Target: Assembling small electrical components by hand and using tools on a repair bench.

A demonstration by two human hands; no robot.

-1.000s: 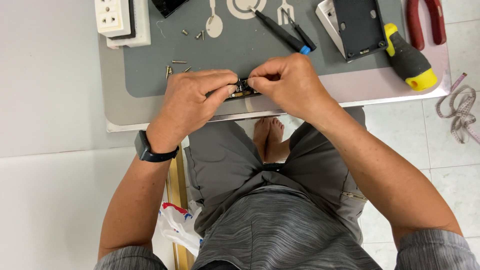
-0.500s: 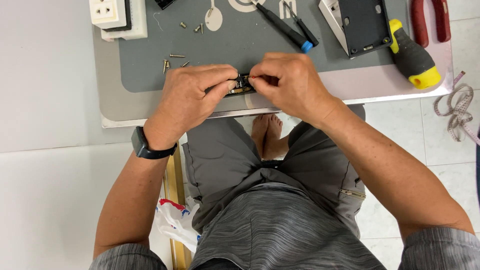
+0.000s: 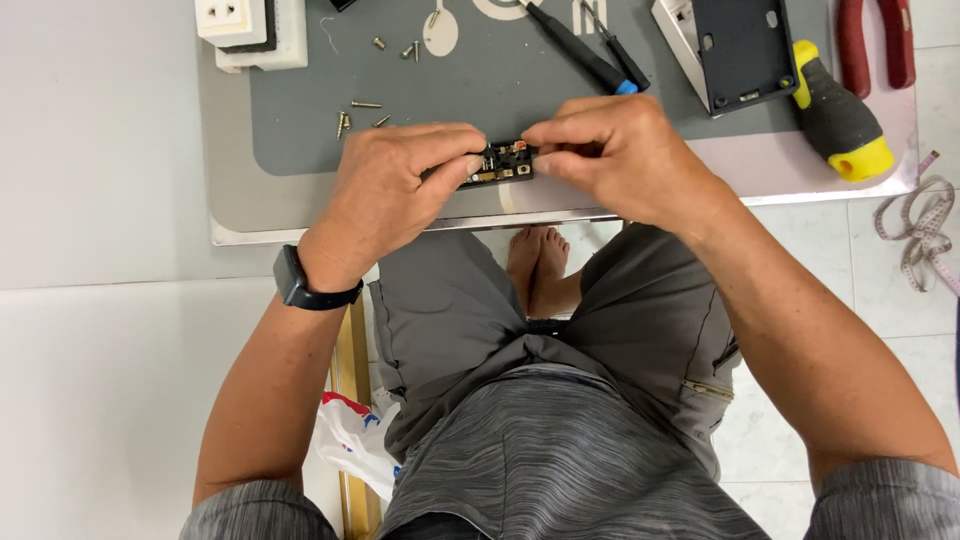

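Note:
A small black electrical part [image 3: 500, 165] with brass contacts lies between both hands, just above the grey mat [image 3: 300, 140] near the table's front edge. My left hand [image 3: 400, 190] pinches its left end with thumb and fingers. My right hand [image 3: 620, 160] grips its right end with fingertips closed on it. Much of the part is hidden by my fingers. A black watch sits on my left wrist.
Loose screws [image 3: 360, 115] lie on the mat to the left. A white socket block [image 3: 245, 30] stands at the back left. Screwdrivers [image 3: 590, 60], a black cover plate [image 3: 740, 50], a yellow-black handled screwdriver [image 3: 840, 120] and red pliers [image 3: 875, 40] lie at the back right. A measuring tape [image 3: 925, 230] is on the floor.
Both hands stay on the small part; the fingers have shifted slightly so more of its contacts show. The view has tilted a little.

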